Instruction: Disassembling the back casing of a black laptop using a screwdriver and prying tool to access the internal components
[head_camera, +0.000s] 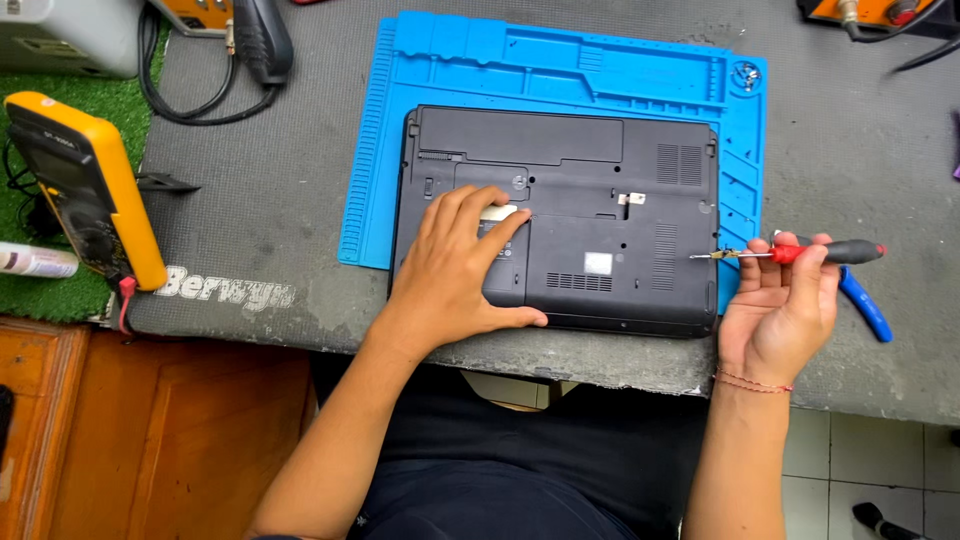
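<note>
A black laptop (600, 190) lies upside down on a blue work mat (560, 60), its underside facing up. My left hand (460, 270) rests flat on the laptop's lower left part, fingers spread, holding nothing. Just off the laptop's right edge, my right hand (785, 305) is palm up and holds a screwdriver (800, 253) with a red and black handle. The screwdriver lies level, its metal tip pointing left at the laptop's right edge.
A yellow multimeter (85, 185) stands at the left on green turf. Black cables (215, 75) lie at the back left. Blue-handled pliers (865, 305) sit right of my right hand. The grey bench mat's (270, 250) front edge is near my body.
</note>
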